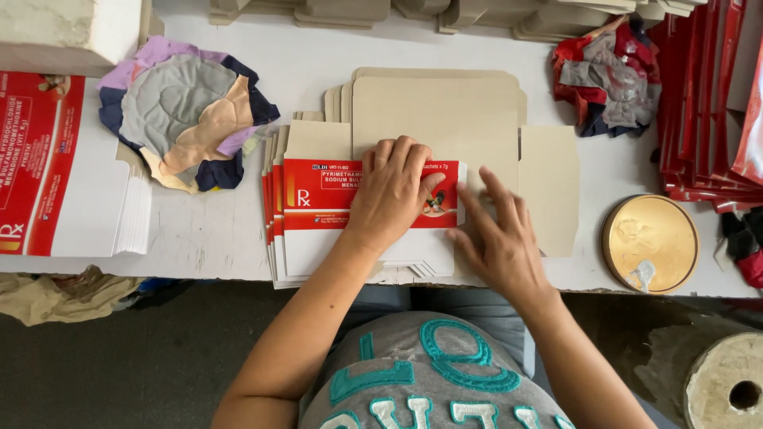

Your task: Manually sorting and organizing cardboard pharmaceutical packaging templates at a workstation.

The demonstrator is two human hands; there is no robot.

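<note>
My left hand [391, 193] presses flat, fingers together, on the top red-and-white printed carton blank [318, 214] of a fanned stack at the front of the white table [207, 230]. My right hand [499, 238] lies beside it, fingers spread, touching the right edge of that blank and the plain brown unfolded cartons [445, 107] underneath. A brown side flap [550, 187] sticks out to the right of the hands.
A second stack of red-and-white blanks [63, 167] lies at the left, with a wad of cloth scraps [187, 119] behind it. At the right sit a round gold tin [650, 242], crumpled red-grey rags [608, 75] and upright red cartons [707, 95]. Brown blanks line the back edge.
</note>
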